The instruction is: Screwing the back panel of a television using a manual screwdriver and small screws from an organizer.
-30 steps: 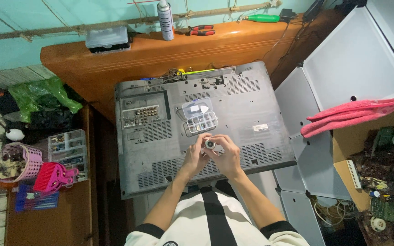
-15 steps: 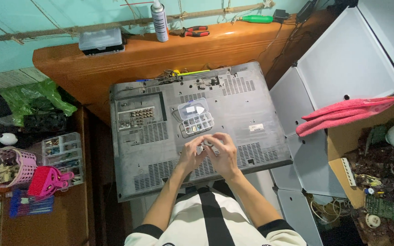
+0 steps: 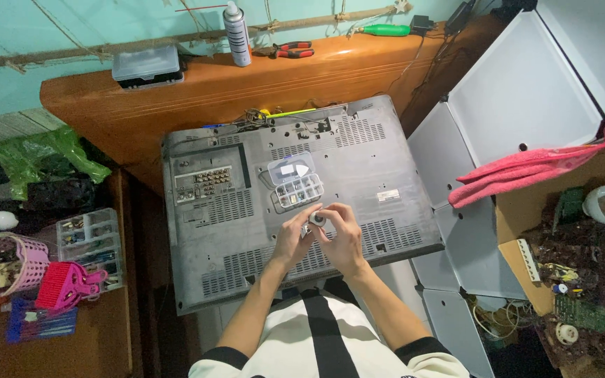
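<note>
A large grey television (image 3: 372, 161) lies face down on the bench, its vented back cover up. Over its lower middle, my left hand (image 3: 294, 238) and my right hand (image 3: 343, 234) meet around a small white round object (image 3: 317, 219) held between the fingertips. Just beyond the hands, a small clear compartment box (image 3: 295, 182) with its lid open rests on the back cover. A panel of connector sockets (image 3: 203, 183) sits at the cover's upper left.
An orange wooden shelf (image 3: 246, 77) behind carries a spray can (image 3: 236, 33), red pliers (image 3: 290, 50), a grey case (image 3: 147, 65) and a green-handled tool (image 3: 385, 30). White cube shelving (image 3: 519, 105) with a pink cloth (image 3: 526, 171) stands right. Parts boxes (image 3: 89, 234) and a pink basket (image 3: 10, 262) lie left.
Both hands stay together over the television's lower middle, turning the small white object slightly. The view has shifted a little; nothing else moved.
</note>
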